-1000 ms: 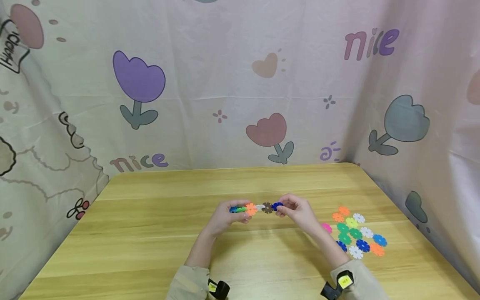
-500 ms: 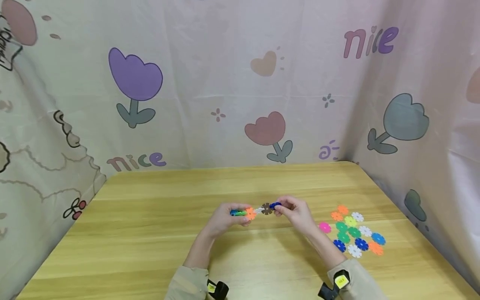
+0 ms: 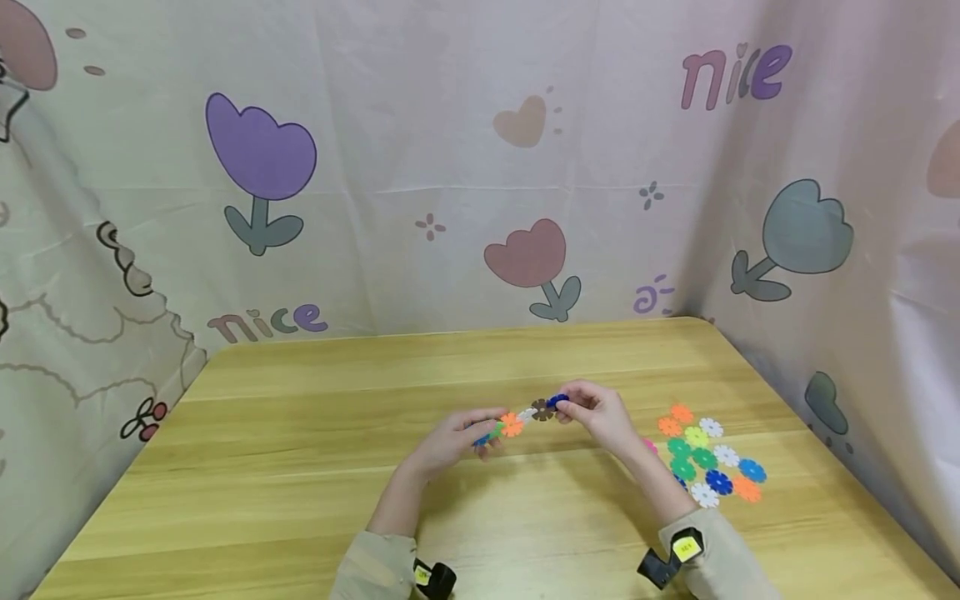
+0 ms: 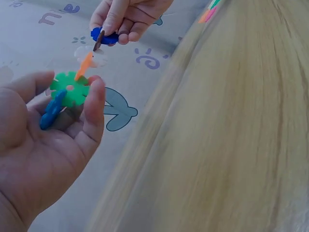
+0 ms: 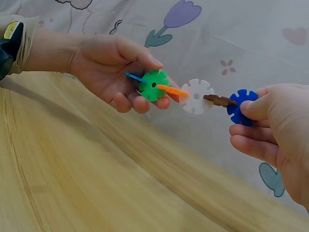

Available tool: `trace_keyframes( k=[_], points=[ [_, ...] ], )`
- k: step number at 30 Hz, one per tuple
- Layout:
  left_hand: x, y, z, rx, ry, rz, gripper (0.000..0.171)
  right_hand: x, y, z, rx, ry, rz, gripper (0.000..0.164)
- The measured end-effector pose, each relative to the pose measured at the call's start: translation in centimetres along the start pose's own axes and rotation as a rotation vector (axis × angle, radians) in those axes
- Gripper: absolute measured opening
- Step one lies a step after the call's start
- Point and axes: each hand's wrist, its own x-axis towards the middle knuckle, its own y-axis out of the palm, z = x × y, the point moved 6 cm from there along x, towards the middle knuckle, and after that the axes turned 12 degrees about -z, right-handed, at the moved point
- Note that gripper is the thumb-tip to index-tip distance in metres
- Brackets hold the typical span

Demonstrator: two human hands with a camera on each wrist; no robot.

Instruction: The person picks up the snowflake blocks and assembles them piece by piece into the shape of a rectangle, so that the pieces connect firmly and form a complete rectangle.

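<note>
A chain of interlocking snowflake discs stretches between the two hands above the table. From left to right it runs light blue disc (image 5: 133, 76), green disc (image 4: 70, 89), orange disc (image 3: 512, 424), white disc (image 5: 197, 96), brown disc (image 3: 542, 409) and dark blue disc (image 5: 242, 107). The left hand (image 3: 452, 440) holds the green disc between thumb and fingers, with the light blue disc in front of its palm. The right hand (image 3: 597, 412) pinches the dark blue disc at the other end, thumb on its face. Neighbouring discs are slotted together crosswise.
Loose discs in several colours, among them a yellow disc (image 3: 696, 436) and a light blue disc (image 3: 752, 471), lie on the wooden table (image 3: 300, 467) by the right forearm. A printed curtain (image 3: 390, 167) hangs behind and along the sides.
The right hand has risen a little, so the chain now slants upward to the right. The left hand has turned, and its light blue end sits lower. Both keep their hold.
</note>
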Motion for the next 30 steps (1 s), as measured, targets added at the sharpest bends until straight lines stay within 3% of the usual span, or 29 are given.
trace_keyframes(
  k=[3,12,19,23,30],
  points=[
    [0.0,-0.1,0.2,0.007,-0.001,0.019,0.047,-0.1,0.0,0.0,-0.008,-0.014,0.002,0.01],
    [-0.2,0.1,0.5,-0.121,-0.023,0.099,0.046,-0.6,0.6,0.2,0.037,-0.088,0.055,0.01],
    [-0.2,0.8,-0.2,-0.001,-0.006,0.076,0.047,-1.0,1.9,-0.3,0.01,-0.041,0.107,0.01],
    [-0.2,1.1,-0.3,0.085,-0.008,0.046,0.048,-1.2,2.5,-0.3,0.006,-0.061,0.124,0.009],
    [-0.4,1.5,-0.4,0.132,0.01,0.057,0.052,-1.4,2.8,-0.3,0.036,-0.09,0.135,0.008]
  ],
)
